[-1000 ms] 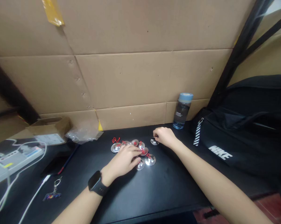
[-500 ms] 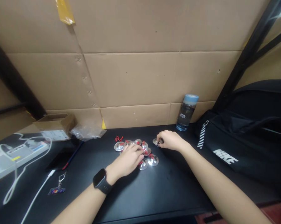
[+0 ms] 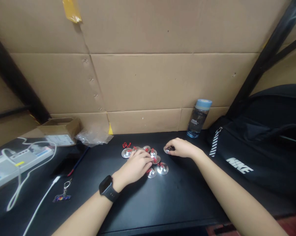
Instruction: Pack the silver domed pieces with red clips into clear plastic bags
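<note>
Several silver finger cymbals with red cord loops lie in a cluster on the black table [image 3: 177, 196]. One cymbal [image 3: 162, 168] sits at the near right of the cluster, another cymbal [image 3: 126, 152] at its far left. My left hand [image 3: 138, 164], with a black watch [image 3: 108, 188] on the wrist, rests over the cluster, fingers stretched across several cymbals and partly covering them. Apart from the cluster, to its right, my right hand [image 3: 179, 147] has its fingers closed around a single cymbal [image 3: 166, 150]; the fingers hide much of it.
Behind the cymbals lie loose red loops [image 3: 126, 145]. A water bottle [image 3: 198, 119] stands at the back right, beside a black bag [image 3: 261, 157]. Leftward are a cardboard box [image 3: 61, 126], clear plastic wrap [image 3: 95, 134], a phone [image 3: 65, 166], a keychain [image 3: 62, 198] and a power strip [image 3: 22, 165].
My right hand has shifted slightly left, its fingers now further over the single cymbal. The left hand stays over the cluster. The view has shifted a little.
</note>
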{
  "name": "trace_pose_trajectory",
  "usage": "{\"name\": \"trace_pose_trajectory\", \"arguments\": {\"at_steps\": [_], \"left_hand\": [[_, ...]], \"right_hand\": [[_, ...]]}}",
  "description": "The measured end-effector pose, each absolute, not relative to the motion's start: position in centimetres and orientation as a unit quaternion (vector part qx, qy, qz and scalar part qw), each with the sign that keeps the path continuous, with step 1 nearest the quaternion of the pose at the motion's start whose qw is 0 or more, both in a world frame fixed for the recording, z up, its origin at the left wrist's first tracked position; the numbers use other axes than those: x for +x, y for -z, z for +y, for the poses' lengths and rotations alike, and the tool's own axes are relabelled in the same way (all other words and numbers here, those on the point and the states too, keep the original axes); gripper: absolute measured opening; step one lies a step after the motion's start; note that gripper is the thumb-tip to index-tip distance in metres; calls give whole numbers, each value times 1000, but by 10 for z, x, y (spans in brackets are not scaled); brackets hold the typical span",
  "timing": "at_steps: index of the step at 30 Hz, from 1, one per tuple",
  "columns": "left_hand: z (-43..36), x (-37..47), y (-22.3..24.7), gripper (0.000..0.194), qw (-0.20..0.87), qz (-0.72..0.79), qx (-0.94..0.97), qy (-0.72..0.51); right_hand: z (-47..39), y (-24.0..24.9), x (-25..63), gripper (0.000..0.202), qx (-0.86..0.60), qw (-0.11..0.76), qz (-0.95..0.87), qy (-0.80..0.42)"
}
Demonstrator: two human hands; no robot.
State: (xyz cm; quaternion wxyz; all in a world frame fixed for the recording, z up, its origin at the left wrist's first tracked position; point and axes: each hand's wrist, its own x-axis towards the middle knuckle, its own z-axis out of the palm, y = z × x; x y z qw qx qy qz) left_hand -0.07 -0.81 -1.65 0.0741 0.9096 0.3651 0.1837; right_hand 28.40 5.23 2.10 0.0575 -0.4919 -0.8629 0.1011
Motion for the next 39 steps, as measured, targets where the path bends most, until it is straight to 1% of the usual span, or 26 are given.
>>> {"name": "trace_pose_trajectory", "arguments": {"at_steps": [7, 11, 19, 21, 25, 28, 31, 39], "left_hand": [[-3, 0, 19, 27, 67, 383, 903, -185], [-3, 2, 15, 15, 70, 394, 896, -194], [-8, 10, 13, 5, 63, 419, 883, -203], [-10, 13, 11, 8, 54, 427, 879, -203], [-10, 17, 11, 21, 38, 441, 877, -188], [-10, 19, 13, 25, 19, 441, 877, -187], [-10, 20, 15, 25, 7, 445, 874, -195], [-10, 19, 13, 21, 17, 450, 864, -223]], "right_hand": [[53, -20, 286, 23, -486, 48, -868, -96], [53, -21, 284, 24, -487, 49, -866, -105], [53, -23, 282, 24, -487, 57, -863, -122], [53, -22, 282, 24, -483, 61, -864, -126], [53, -21, 282, 24, -474, 67, -869, -125], [54, -20, 282, 25, -471, 74, -871, -122], [55, -19, 283, 25, -466, 78, -873, -121], [57, -16, 285, 26, -456, 75, -880, -114]]}}
